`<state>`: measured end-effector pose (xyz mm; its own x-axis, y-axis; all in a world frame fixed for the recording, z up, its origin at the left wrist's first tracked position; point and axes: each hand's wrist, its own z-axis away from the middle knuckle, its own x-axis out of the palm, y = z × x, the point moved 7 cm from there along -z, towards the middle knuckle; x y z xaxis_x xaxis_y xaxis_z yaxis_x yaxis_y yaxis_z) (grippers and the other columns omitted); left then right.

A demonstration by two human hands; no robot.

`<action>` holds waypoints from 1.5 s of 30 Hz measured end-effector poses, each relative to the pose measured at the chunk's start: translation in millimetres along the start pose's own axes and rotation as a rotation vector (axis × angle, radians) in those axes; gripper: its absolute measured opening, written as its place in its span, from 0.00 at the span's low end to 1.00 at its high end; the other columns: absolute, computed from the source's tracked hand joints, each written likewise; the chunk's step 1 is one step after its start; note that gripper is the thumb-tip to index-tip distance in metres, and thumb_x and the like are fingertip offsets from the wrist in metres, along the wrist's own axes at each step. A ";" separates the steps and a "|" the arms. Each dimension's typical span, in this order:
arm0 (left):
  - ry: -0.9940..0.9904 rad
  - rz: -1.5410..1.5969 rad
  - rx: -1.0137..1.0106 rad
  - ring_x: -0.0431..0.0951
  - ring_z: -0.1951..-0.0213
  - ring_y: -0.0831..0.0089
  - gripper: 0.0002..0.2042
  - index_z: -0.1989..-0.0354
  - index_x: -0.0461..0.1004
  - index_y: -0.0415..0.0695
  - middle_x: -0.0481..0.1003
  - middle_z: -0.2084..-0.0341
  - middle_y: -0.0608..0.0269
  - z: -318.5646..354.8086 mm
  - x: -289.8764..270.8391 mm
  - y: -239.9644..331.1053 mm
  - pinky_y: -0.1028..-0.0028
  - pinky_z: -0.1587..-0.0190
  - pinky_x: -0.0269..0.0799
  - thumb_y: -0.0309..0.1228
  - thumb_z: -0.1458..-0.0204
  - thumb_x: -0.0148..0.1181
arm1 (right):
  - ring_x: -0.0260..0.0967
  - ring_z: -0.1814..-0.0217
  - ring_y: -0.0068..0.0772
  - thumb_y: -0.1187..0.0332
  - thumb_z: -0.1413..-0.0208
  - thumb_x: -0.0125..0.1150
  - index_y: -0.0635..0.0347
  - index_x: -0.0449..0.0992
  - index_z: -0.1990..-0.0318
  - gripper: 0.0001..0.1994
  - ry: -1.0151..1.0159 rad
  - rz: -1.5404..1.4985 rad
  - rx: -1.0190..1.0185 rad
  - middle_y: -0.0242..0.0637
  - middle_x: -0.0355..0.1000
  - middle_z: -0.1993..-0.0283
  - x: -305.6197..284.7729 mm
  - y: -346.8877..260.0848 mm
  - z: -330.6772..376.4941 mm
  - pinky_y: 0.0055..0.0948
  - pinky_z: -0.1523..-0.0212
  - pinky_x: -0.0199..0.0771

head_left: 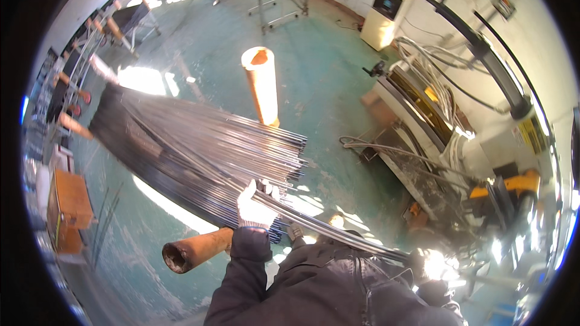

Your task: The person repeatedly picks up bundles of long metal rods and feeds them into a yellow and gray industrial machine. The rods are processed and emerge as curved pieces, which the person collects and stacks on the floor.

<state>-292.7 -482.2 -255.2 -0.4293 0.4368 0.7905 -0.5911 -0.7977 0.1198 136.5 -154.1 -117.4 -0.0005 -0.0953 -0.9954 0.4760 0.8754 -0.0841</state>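
Observation:
My left hand, in a white glove, is closed around a bundle of long thin metal rods. The bundle runs slantwise across the front of my body, its far part lying over a wide pile of similar dark rods. My right hand is at the bundle's right end, closed about the rods; strong glare washes out its fingers. Two brown tubes stick out from the pile's edges: one tube on the far side, the other tube on the near side, left of my left forearm.
A brown cardboard box stands at the left. On the right are a machine with a long frame, coiled hoses, and a yellow-and-black piece of equipment. A cream cabinet and a wheeled metal frame are farther back on the green floor.

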 end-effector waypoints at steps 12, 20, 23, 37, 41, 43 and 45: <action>-0.495 -0.490 0.201 0.77 0.64 0.69 0.05 0.49 0.71 0.42 0.73 0.66 0.66 117.2 191.6 -65.3 0.70 0.50 0.75 0.27 0.29 0.58 | 0.76 0.47 0.60 0.74 0.46 0.64 0.60 0.77 0.60 0.07 0.295 0.396 0.640 0.49 0.78 0.61 -14.0 375.0 241.4 0.56 0.37 0.72; -0.732 -0.651 -0.028 0.77 0.58 0.65 0.05 0.48 0.75 0.43 0.74 0.61 0.62 162.7 229.6 -381.7 0.57 0.40 0.74 0.30 0.23 0.55 | 0.84 0.46 0.41 0.74 0.35 0.65 0.69 0.83 0.42 0.15 0.997 -1.401 0.713 0.42 0.84 0.51 13.9 390.1 241.9 0.41 0.40 0.84; -0.688 -0.605 -0.302 0.75 0.51 0.59 0.07 0.49 0.75 0.42 0.75 0.57 0.59 173.9 225.5 -471.7 0.48 0.29 0.69 0.25 0.32 0.63 | 0.76 0.32 0.47 0.84 0.35 0.55 0.73 0.70 0.35 0.21 1.279 -2.480 0.709 0.49 0.77 0.40 29.0 379.1 199.1 0.53 0.23 0.77; -0.864 -0.814 -0.147 0.79 0.48 0.65 0.10 0.53 0.78 0.41 0.77 0.56 0.61 22.0 333.0 -546.1 0.60 0.30 0.74 0.37 0.25 0.62 | 0.88 0.49 0.41 0.79 0.33 0.66 0.62 0.80 0.38 0.17 1.007 -0.287 0.845 0.45 0.87 0.50 -95.9 546.6 230.3 0.41 0.49 0.87; -0.832 -0.827 -0.270 0.80 0.49 0.61 0.11 0.53 0.80 0.41 0.80 0.56 0.58 -16.0 324.2 -618.7 0.58 0.34 0.76 0.37 0.26 0.64 | 0.80 0.37 0.39 0.84 0.34 0.58 0.63 0.78 0.31 0.24 1.166 -0.367 0.882 0.46 0.83 0.41 -103.1 558.1 195.3 0.31 0.36 0.79; -0.610 -0.936 -0.310 0.83 0.47 0.60 0.13 0.50 0.82 0.40 0.84 0.53 0.57 -34.3 308.9 -647.0 0.58 0.34 0.77 0.39 0.26 0.64 | 0.80 0.37 0.37 0.83 0.34 0.57 0.61 0.80 0.32 0.24 1.277 -0.373 0.958 0.46 0.83 0.42 -104.1 569.1 183.5 0.31 0.36 0.78; -0.521 -1.015 -0.330 0.84 0.47 0.62 0.14 0.47 0.84 0.39 0.86 0.51 0.57 -41.2 303.2 -682.5 0.60 0.35 0.77 0.39 0.26 0.66 | 0.82 0.42 0.35 0.81 0.34 0.58 0.61 0.82 0.35 0.21 1.342 -0.332 1.014 0.45 0.84 0.46 -109.3 581.7 177.0 0.31 0.40 0.80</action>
<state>-47.6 211.8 -122.0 0.6218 0.5243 0.5818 -0.6809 -0.0051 0.7324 569.1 281.7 -49.5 -0.6362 0.7000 -0.3245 0.6270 0.2240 -0.7461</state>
